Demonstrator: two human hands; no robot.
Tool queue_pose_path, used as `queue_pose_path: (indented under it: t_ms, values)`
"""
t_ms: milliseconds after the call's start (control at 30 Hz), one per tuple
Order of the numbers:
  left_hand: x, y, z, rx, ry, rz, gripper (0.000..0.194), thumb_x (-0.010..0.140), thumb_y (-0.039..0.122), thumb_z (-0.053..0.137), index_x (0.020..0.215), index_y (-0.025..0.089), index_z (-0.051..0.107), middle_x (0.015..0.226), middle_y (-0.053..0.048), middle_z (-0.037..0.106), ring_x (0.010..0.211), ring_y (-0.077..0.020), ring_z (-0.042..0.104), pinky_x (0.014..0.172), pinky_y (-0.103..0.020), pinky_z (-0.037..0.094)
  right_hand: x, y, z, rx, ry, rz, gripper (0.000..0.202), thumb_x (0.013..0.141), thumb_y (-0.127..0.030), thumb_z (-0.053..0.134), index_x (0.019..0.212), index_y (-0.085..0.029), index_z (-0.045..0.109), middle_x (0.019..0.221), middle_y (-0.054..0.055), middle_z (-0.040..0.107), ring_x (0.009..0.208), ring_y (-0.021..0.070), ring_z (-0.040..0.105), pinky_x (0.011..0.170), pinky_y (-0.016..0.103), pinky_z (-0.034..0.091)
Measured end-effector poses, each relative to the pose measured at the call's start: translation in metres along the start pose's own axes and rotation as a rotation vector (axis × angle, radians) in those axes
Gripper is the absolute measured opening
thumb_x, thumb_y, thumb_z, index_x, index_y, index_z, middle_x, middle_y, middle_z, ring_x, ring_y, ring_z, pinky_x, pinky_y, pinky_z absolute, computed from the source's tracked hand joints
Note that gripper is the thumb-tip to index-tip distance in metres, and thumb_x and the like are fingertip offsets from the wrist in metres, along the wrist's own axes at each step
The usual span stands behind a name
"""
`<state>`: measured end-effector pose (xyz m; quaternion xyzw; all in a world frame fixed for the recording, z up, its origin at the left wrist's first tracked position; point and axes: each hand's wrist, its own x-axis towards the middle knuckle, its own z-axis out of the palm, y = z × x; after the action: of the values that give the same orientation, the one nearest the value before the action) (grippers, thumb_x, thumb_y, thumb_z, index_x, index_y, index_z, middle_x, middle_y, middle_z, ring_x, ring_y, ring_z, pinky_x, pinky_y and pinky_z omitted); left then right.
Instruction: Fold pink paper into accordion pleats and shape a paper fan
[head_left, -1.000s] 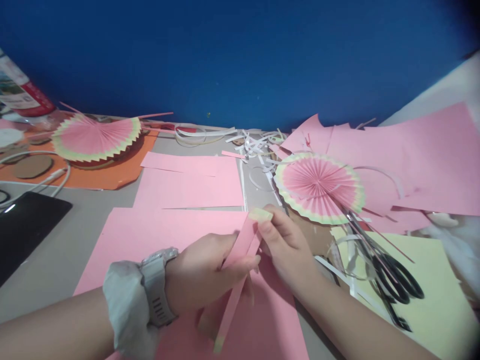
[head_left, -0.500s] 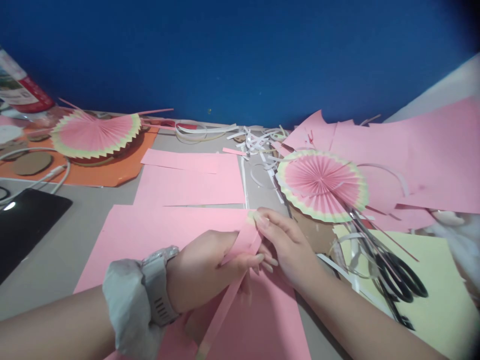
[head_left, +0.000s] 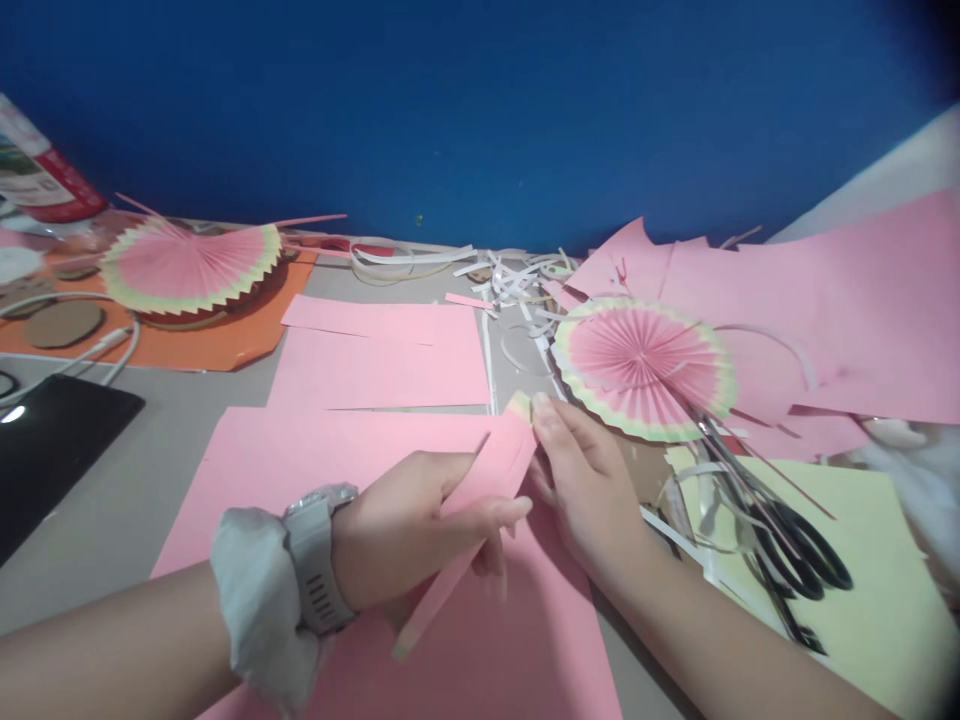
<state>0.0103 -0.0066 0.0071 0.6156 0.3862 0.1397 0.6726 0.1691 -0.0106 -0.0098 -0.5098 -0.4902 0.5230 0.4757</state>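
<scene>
A folded pink paper strip [head_left: 491, 462] with pale green ends slants between my hands, above a large pink sheet [head_left: 525, 640]. My left hand [head_left: 427, 530] holds its middle, thumb across the front and fingers behind. At the strip's upper end, my right hand [head_left: 581, 480] pinches the right edge between thumb and fingers. The strip's lower green end hangs below my left hand. A watch [head_left: 319, 560] and a grey scrunchie are on my left wrist.
Pleated pink-and-green fans [head_left: 645, 370] lie at right and far left. Black-handled scissors [head_left: 795, 540] rest over pale green paper [head_left: 885, 560]. A black phone-like slab [head_left: 60, 450], a bottle [head_left: 45, 170] and orange paper [head_left: 262, 340] are at left; paper scraps [head_left: 517, 280] lie at the back.
The strip has slid up and turned flatter, showing more of its pink face and its green top end. My right hand has shifted slightly right; my left fingers have loosened a little.
</scene>
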Motion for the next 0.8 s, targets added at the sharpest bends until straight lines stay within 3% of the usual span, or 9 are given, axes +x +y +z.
queue_pose_path:
  t_ms: [100,267,367,467,567,800]
  values:
    - [-0.001,0.0,0.0,-0.059,-0.028,0.0,0.035,0.085,0.043,0.05,0.067,0.015,0.061,0.061,0.0,0.069,0.065,-0.0128,0.064,0.07,-0.022,0.048,0.001,0.0,-0.001,-0.023,0.017,-0.017,0.042,0.092,-0.039,0.043,0.057,-0.017,0.037,0.044,-0.008,0.033,0.039,0.0029,0.028,0.037,0.017,0.022]
    - [-0.005,0.002,0.003,-0.043,-0.048,-0.003,0.037,0.085,0.045,0.049,0.068,0.015,0.062,0.064,0.0,0.069,0.046,-0.0083,0.057,0.058,-0.02,0.047,0.0,-0.002,0.001,-0.018,-0.028,-0.013,0.041,0.092,-0.038,0.043,0.057,-0.018,0.036,0.046,-0.008,0.031,0.041,0.0038,0.026,0.037,0.018,0.02]
    - [-0.006,0.004,0.005,-0.067,-0.055,-0.004,0.036,0.084,0.042,0.051,0.064,0.014,0.062,0.062,-0.001,0.068,0.055,-0.01,0.06,0.055,-0.017,0.046,0.0,-0.001,0.001,0.06,0.014,-0.01,0.04,0.091,-0.039,0.045,0.058,-0.018,0.036,0.045,-0.009,0.028,0.04,0.0042,0.021,0.036,0.019,0.016]
    - [-0.004,0.007,0.005,-0.108,-0.084,-0.078,0.036,0.085,0.037,0.049,0.059,0.015,0.061,0.042,0.004,0.054,0.046,-0.0092,0.055,0.048,-0.016,0.044,0.002,0.002,0.0,0.159,0.111,0.0,0.039,0.091,-0.041,0.045,0.06,-0.02,0.036,0.044,-0.009,0.025,0.037,0.0049,0.017,0.035,0.021,0.013]
    - [-0.001,0.008,0.004,-0.121,-0.094,-0.081,0.035,0.085,0.031,0.047,0.058,0.015,0.06,0.032,0.007,0.042,0.038,-0.008,0.049,0.054,-0.018,0.046,0.002,0.004,-0.002,0.175,0.19,-0.012,0.037,0.09,-0.04,0.047,0.06,-0.02,0.037,0.044,-0.009,0.029,0.037,0.0061,0.021,0.036,0.023,0.016]
    - [-0.001,-0.002,0.002,-0.132,-0.188,0.068,0.045,0.086,0.032,0.046,0.044,0.016,0.05,0.048,-0.001,0.057,0.064,-0.0155,0.064,0.063,-0.023,0.049,0.008,0.001,-0.004,0.149,0.251,-0.018,0.037,0.087,-0.041,0.049,0.057,-0.024,0.035,0.045,-0.007,0.025,0.037,0.0095,0.018,0.034,0.028,0.012]
